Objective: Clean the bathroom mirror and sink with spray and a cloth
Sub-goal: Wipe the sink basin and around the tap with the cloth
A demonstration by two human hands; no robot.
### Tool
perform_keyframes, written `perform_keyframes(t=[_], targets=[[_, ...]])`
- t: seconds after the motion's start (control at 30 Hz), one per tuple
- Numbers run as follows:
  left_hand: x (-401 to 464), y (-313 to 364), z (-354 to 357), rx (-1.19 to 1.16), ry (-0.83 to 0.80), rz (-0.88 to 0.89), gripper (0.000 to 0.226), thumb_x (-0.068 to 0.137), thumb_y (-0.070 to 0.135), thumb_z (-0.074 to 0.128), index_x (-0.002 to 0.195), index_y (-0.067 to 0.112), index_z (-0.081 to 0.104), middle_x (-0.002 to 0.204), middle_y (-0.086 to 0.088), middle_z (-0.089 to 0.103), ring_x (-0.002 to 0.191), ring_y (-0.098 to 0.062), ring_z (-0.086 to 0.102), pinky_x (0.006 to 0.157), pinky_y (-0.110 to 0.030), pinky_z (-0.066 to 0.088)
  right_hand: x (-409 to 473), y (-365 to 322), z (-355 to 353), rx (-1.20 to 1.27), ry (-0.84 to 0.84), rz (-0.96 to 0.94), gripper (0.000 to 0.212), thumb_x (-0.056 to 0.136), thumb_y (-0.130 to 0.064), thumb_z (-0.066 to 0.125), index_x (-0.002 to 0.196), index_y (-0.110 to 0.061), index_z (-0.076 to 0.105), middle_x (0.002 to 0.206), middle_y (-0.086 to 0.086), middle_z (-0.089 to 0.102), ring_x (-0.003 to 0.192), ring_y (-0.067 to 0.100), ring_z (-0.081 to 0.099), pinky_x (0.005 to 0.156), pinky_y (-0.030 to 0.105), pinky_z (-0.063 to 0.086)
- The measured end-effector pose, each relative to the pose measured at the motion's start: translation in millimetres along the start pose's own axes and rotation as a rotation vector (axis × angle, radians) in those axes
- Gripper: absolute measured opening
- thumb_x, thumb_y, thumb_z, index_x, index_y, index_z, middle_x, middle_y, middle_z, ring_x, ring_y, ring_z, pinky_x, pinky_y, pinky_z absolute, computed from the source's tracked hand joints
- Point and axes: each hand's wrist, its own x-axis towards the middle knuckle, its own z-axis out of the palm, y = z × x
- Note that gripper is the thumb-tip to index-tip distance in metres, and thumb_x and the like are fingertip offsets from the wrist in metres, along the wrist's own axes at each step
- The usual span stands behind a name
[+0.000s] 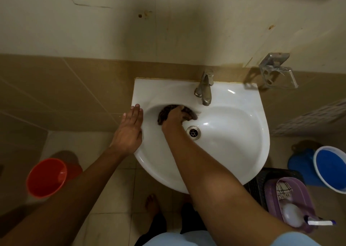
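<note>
A white wall-hung sink (234, 152) fills the middle of the view, with a metal drain (193, 132) and a metal tap (205, 88) at its back. My right hand (175, 122) is inside the basin, left of the drain, and presses a dark patterned cloth (164, 112) against the basin's back-left wall, fingers curled over it. My left hand (130, 131) lies flat on the sink's left rim with straight fingers. A spray bottle (297, 217) lies in a purple basket (299, 193) at the lower right. No mirror is in view.
An orange bucket (46, 178) stands on the floor to the left. A blue bucket (329, 169) stands to the right, beside a dark stool (258, 184) under the purple basket. A metal holder (277, 71) is fixed to the wall right of the tap. My bare foot (152, 204) is below the sink.
</note>
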Motion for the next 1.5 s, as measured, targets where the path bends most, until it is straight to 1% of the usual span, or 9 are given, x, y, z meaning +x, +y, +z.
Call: perform_keyframes(t=[0.1, 0.4, 0.6, 0.77, 0.9, 1.07, 1.3, 1.37, 1.5], targets=[[0.0, -1.2, -1.3, -0.040, 0.002, 0.007, 0.067, 0.097, 0.007, 0.042, 0.155, 0.002, 0.008, 0.164, -0.015, 0.000, 0.149, -0.021, -0.008, 0.123, -0.044, 0.000, -20.0, 2.9, 15.9, -0.311, 0.018, -0.095, 0.067, 0.108, -0.033, 0.025, 0.154, -0.003, -0.014, 0.164, 0.017, -0.013, 0.153, 0.033, -0.004, 0.123, 0.045, 0.002], [-0.2, -3.0, 1.1, -0.097, 0.021, 0.008, 0.068, 0.096, 0.005, 0.041, 0.155, 0.003, 0.008, 0.164, -0.012, -0.001, 0.145, -0.013, -0.012, 0.122, -0.038, -0.004, 7.8, 79.8, -81.1, -1.443, -0.616, -0.961, 0.055, 0.107, -0.038, 0.028, 0.158, -0.028, 0.008, 0.167, 0.005, -0.003, 0.153, 0.029, -0.005, 0.124, 0.048, 0.001], [0.0, -4.1, 2.7, -0.057, 0.007, -0.001, 0.069, 0.096, 0.006, 0.042, 0.155, 0.003, 0.007, 0.165, -0.013, -0.001, 0.151, -0.020, -0.007, 0.123, -0.043, 0.000, 59.8, 43.7, -161.3, -1.861, -0.358, -0.948, 0.058, 0.104, -0.050, 0.025, 0.158, -0.035, 0.009, 0.167, -0.002, 0.001, 0.153, 0.027, 0.005, 0.122, 0.048, 0.009], [-1.6, -1.8, 4.7, -0.041, 0.010, -0.011, 0.069, 0.096, 0.007, 0.041, 0.155, 0.002, 0.006, 0.165, -0.015, -0.001, 0.153, -0.029, -0.003, 0.124, -0.047, 0.003, 48.1, 46.3, -188.5, -1.851, -0.107, -0.824, 0.058, 0.103, -0.048, 0.028, 0.157, -0.031, 0.016, 0.166, 0.002, 0.012, 0.152, 0.028, 0.012, 0.120, 0.051, 0.014], [-1.5, -0.7, 5.1, -0.046, 0.002, -0.023, 0.070, 0.095, 0.004, 0.041, 0.155, 0.001, 0.005, 0.165, -0.016, -0.001, 0.153, -0.030, -0.004, 0.124, -0.049, 0.008, 13.0, 60.6, -183.2, -1.891, -0.036, -0.714, 0.056, 0.102, -0.035, 0.034, 0.156, -0.022, 0.022, 0.162, 0.012, 0.021, 0.146, 0.036, 0.023, 0.109, 0.054, 0.034], [0.7, 5.6, 6.0, 0.019, 0.015, -0.046, 0.070, 0.094, 0.002, 0.041, 0.155, -0.001, 0.006, 0.164, -0.019, 0.000, 0.153, -0.033, -0.002, 0.124, -0.047, 0.004, -32.9, 73.9, -169.8, -1.875, -0.179, -0.683, 0.049, 0.095, -0.022, 0.042, 0.144, -0.017, 0.042, 0.149, 0.014, 0.040, 0.134, 0.041, 0.039, 0.096, 0.047, 0.048], [0.4, 13.0, 0.5, 0.037, -0.024, -0.085, 0.070, 0.094, 0.002, 0.041, 0.155, -0.001, 0.006, 0.164, -0.018, -0.002, 0.153, -0.032, -0.004, 0.124, -0.048, 0.003, -86.8, 72.2, -135.1, -1.626, -0.426, -0.708, 0.036, 0.096, -0.024, 0.040, 0.126, -0.019, 0.059, 0.112, 0.008, 0.067, 0.099, 0.031, 0.061, 0.072, 0.032, 0.042], [1.1, 16.8, -2.5, 0.056, -0.041, -0.103, 0.071, 0.093, 0.003, 0.041, 0.155, -0.001, 0.006, 0.164, -0.018, -0.002, 0.153, -0.032, -0.003, 0.124, -0.048, 0.004, -95.4, 58.9, -133.5, -1.520, -0.536, -0.623, 0.029, 0.098, -0.025, 0.040, 0.115, -0.017, 0.062, 0.110, 0.007, 0.067, 0.096, 0.028, 0.061, 0.066, 0.031, 0.040], [4.8, 31.2, -11.8, -0.056, -0.060, -0.184, 0.065, 0.096, 0.007, 0.040, 0.155, 0.000, 0.013, 0.165, -0.017, 0.005, 0.153, -0.031, 0.001, 0.123, -0.048, 0.003, -100.8, 21.9, -153.3, -0.920, -0.715, -0.184, 0.024, 0.097, -0.030, 0.049, 0.112, -0.031, 0.068, 0.115, -0.005, 0.066, 0.105, 0.017, 0.059, 0.082, 0.026, 0.046]])
